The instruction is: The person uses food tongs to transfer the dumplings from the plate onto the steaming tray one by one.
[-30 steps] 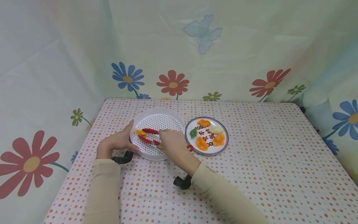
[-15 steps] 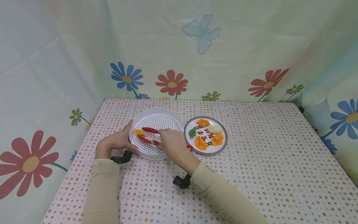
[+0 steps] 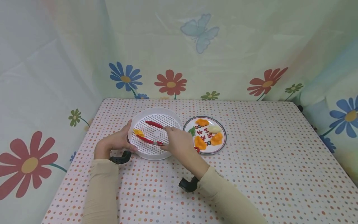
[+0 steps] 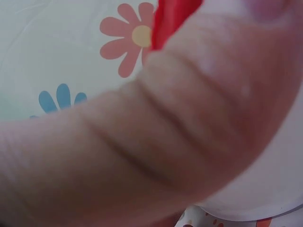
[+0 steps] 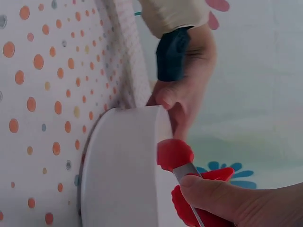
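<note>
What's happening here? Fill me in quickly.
A person is working with red tongs over a white perforated steamer tray. The right hand grips the tongs, whose arms are spread apart, with a yellow-orange dumpling lying in the tray by the tips. The left hand holds the tray's rim. Beside it, a plate carries more dumplings: orange, pale and green.

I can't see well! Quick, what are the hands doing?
Left hand: holding the white steamer tray by its rim.
Right hand: gripping the red tongs, spread open.
</note>
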`<state>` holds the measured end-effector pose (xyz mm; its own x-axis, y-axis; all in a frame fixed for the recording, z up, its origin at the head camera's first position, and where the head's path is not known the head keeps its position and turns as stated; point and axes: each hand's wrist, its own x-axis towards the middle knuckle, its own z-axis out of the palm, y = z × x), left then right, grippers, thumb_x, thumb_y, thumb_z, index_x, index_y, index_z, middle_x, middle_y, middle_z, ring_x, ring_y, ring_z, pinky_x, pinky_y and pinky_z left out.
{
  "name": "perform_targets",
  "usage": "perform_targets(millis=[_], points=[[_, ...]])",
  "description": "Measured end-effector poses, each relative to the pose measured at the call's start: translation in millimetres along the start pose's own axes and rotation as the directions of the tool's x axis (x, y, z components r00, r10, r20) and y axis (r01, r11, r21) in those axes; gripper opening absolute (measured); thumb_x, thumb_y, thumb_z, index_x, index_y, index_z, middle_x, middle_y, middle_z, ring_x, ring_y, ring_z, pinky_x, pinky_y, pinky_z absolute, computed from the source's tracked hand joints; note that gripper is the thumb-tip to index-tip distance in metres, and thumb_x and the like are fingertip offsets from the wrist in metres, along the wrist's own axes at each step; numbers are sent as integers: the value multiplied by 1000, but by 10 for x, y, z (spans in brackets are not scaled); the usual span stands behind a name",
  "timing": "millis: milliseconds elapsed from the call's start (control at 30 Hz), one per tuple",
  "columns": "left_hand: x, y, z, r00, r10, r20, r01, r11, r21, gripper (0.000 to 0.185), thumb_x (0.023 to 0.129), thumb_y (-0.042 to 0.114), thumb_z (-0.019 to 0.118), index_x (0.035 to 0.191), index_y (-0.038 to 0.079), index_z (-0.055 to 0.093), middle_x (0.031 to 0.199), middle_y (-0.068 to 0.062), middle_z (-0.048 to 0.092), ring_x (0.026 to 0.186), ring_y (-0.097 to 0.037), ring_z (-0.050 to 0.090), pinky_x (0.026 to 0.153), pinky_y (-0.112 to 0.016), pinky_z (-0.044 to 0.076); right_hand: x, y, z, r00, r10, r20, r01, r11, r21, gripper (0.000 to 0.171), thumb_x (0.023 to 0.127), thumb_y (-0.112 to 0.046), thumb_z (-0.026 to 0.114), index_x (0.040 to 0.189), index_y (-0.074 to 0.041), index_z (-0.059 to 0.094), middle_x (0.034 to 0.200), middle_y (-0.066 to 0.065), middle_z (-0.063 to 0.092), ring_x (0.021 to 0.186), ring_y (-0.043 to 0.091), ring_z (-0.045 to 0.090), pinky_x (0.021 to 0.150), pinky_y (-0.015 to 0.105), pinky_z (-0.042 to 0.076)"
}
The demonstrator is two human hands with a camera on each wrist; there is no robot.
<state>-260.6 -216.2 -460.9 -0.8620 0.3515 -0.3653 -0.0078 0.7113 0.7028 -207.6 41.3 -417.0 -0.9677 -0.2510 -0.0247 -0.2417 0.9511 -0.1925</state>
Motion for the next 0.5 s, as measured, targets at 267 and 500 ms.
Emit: perform_targets(millis=[267,500], points=[[8,30,-2,1000,-15,6,15,999,30,141,62,36,88,150,9,-18,159,-20,-7,145,-43,-3,113,-64,6,-282,442,-33,930,-4,-369,19,999,37,87,63,-45,86,137,-16,49,127,4,63,74,20,67,52,27,50],[-8,4,19,1000,-1,-4,1,999,34,143,60,36,89,150,8,-19,159,-22,-7,145,-44,-2,113,-64,7,-335,1132,-250,872,-29,-489,37,999,7,91,59,-35,90,138,-16,47,129,8,62,86,28,69,51,32,50]])
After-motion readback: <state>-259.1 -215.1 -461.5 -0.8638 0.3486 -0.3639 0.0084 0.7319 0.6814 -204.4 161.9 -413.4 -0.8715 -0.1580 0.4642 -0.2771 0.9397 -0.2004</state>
